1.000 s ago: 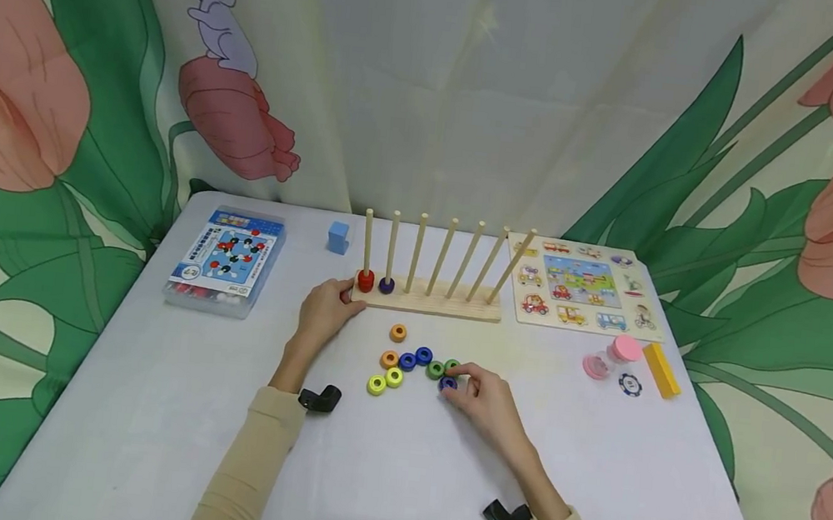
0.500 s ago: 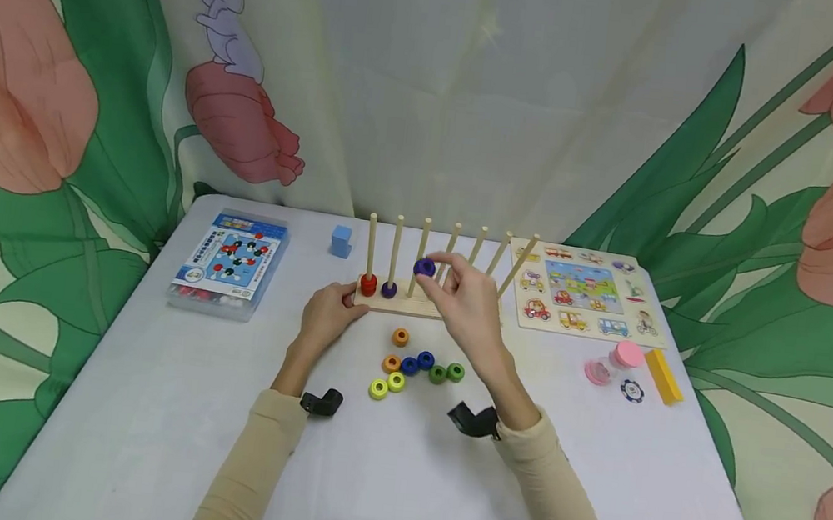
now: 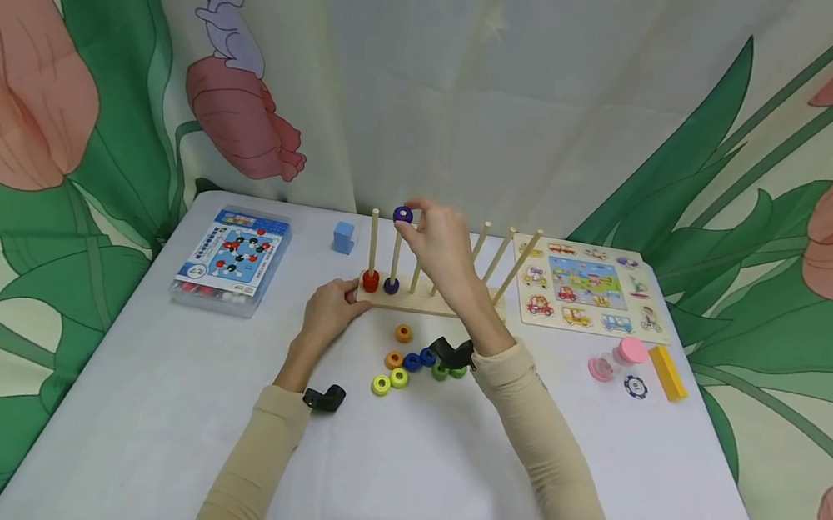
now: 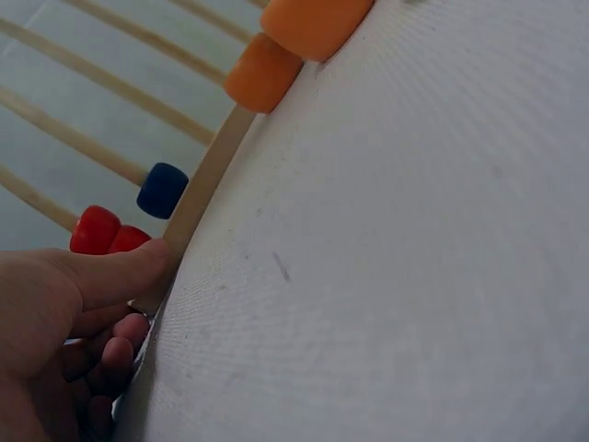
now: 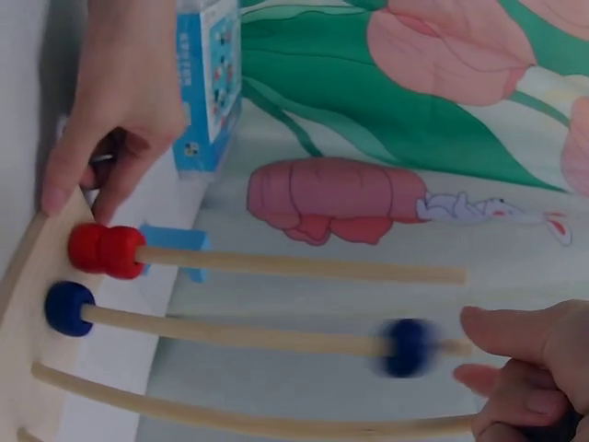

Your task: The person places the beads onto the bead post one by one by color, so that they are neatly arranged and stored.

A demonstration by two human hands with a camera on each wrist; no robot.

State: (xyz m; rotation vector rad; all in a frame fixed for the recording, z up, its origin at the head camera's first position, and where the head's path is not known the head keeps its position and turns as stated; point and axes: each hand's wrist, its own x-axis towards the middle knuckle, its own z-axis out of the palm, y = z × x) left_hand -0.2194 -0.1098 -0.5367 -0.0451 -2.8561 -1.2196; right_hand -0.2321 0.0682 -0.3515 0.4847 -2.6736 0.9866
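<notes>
A wooden peg stand (image 3: 427,305) with a row of upright pegs stands towards the back of the table. My left hand (image 3: 330,314) grips the left end of its base, thumb in front. Two red beads (image 5: 106,250) sit at the foot of the first peg, and a blue bead (image 5: 69,308) at the foot of the second. Another blue bead (image 5: 406,347), blurred, is threaded on the second peg just below its tip. At that tip is my right hand (image 3: 444,242); in the right wrist view its thumb and fingertips are parted and off the bead.
In front of the stand lie loose orange (image 3: 403,333), yellow (image 3: 381,385), blue (image 3: 412,363) and green beads (image 3: 439,372). Around them are a boxed set (image 3: 231,261), a blue block (image 3: 343,238), a picture puzzle (image 3: 587,289), a sand timer (image 3: 618,359), a chip (image 3: 635,387) and a yellow block (image 3: 667,373).
My right hand has picked up a blue bead from beside the green ones, carried it up and left, and let it go on the second peg. The left hand keeps its grip.
</notes>
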